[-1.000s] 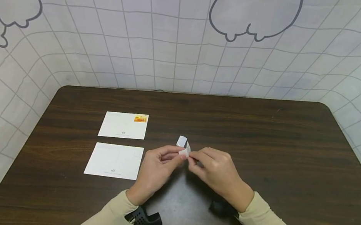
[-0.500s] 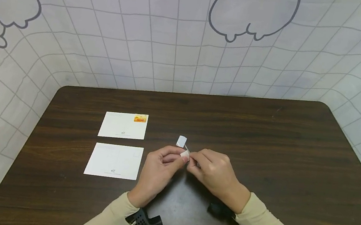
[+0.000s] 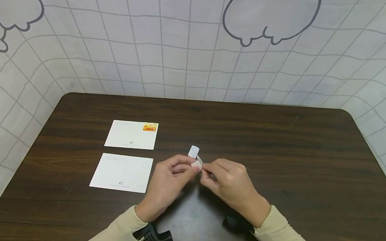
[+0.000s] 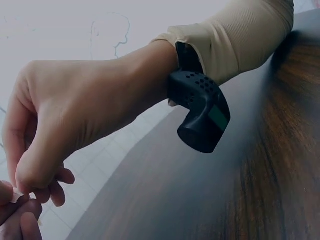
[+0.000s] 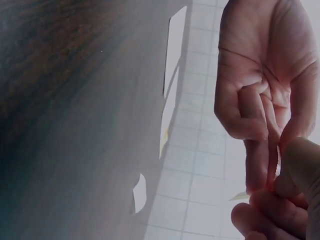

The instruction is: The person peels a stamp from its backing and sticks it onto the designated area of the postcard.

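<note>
A small folded piece of white paper (image 3: 197, 164) is held between both hands in the head view. My left hand (image 3: 165, 187) pinches it between thumb and fingers. My right hand (image 3: 231, 183) has its curled fingertips at the paper's right edge, pinching there. Just beyond the left fingertips, another small white paper piece (image 5: 140, 194) lies curled on the table in the right wrist view. To the left are two white postcards: the far postcard (image 3: 131, 135) bears an orange-yellow stamp (image 3: 150, 127), and the near postcard (image 3: 121, 172) has a printed box at its top right corner.
The dark wooden table (image 3: 303, 162) reaches back to a white grid-patterned cloth (image 3: 203, 51) around its far and side edges. A black camera mount (image 3: 157, 238) sits under the left wrist, and a similar dark mount (image 3: 236, 223) sits under the right.
Both hands stay in nearly the same place, with slight finger movement. The held paper's upright flap has dropped lower and looks narrower than a second ago. The postcards lie still.
</note>
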`<state>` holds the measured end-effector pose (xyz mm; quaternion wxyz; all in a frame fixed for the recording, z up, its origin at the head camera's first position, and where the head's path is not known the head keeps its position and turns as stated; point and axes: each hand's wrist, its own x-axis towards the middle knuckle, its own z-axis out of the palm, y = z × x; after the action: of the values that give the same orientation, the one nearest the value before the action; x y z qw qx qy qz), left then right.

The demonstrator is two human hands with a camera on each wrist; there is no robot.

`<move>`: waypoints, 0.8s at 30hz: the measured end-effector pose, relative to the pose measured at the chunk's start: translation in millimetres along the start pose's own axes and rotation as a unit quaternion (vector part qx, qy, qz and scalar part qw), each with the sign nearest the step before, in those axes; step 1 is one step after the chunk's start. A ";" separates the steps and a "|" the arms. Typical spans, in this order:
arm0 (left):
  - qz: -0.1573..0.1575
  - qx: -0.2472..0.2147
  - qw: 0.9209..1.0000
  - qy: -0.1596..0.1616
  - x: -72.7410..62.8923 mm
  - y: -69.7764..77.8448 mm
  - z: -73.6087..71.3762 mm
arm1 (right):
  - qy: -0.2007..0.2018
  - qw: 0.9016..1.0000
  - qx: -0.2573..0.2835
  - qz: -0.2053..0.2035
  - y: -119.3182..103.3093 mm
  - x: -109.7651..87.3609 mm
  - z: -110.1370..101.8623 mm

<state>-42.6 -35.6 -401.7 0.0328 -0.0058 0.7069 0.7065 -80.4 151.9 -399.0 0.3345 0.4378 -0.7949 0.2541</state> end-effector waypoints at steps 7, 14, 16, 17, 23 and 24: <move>-0.006 -0.002 1.000 0.008 -0.5 -0.9 6.9 | 0.018 0.998 -0.054 -0.035 -0.1 -0.5 1.3; -0.007 -0.004 1.000 0.009 -1.0 0.1 9.5 | 0.008 0.998 -0.063 -0.015 -1.3 -1.4 0.5; -0.007 -0.003 1.000 0.006 -1.0 0.1 9.1 | 0.006 0.998 -0.059 -0.009 -0.7 -1.3 -0.2; -0.006 -0.005 1.000 0.004 -1.0 0.3 8.9 | 0.007 0.998 -0.055 -0.007 -0.2 -1.0 -0.6; 0.008 -0.010 1.000 0.006 0.2 4.1 6.3 | 0.008 1.000 0.000 0.019 2.7 2.7 -5.7; 0.011 -0.009 1.000 0.008 0.5 4.9 5.7 | 0.008 1.000 0.012 0.024 3.0 3.3 -6.6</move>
<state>-43.1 -29.9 -396.9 0.0195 -0.0035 0.7006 0.7133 -82.3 156.2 -392.5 0.3296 0.4206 -0.7992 0.2750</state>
